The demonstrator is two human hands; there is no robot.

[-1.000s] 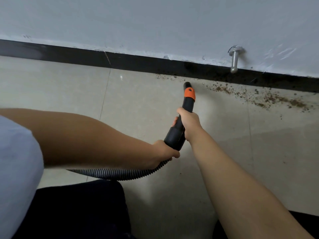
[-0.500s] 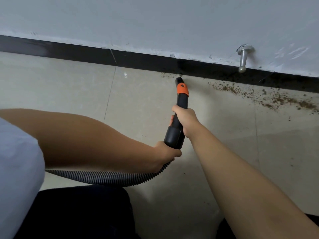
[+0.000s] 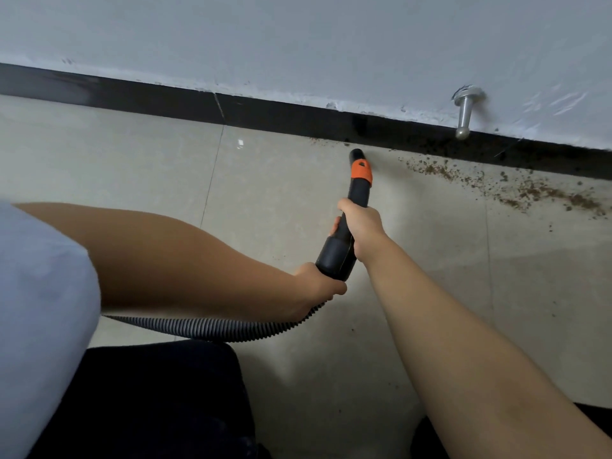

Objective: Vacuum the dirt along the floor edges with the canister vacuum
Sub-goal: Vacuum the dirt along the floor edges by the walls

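I hold a black vacuum nozzle (image 3: 359, 180) with an orange band near its tip. Its tip sits on the beige tile floor (image 3: 271, 200) just short of the black skirting board (image 3: 265, 111). My right hand (image 3: 361, 226) grips the nozzle's middle. My left hand (image 3: 318, 286) grips the rear end, where the ribbed grey hose (image 3: 212, 329) joins and runs off left under my forearm. Brown dirt (image 3: 530, 190) lies scattered along the floor edge to the right of the tip. A few specks (image 3: 328, 140) remain left of the tip by the skirting.
A metal door stopper (image 3: 465, 111) sticks out of the white wall (image 3: 298, 38) above the dirt. My dark-trousered knees (image 3: 159, 402) fill the bottom of the view. A pale sleeve (image 3: 36, 309) covers the lower left.
The nozzle tip went forward and left to the skirting, then drew back slightly. The view has shifted, so the door stopper and dirt sit further right in view.
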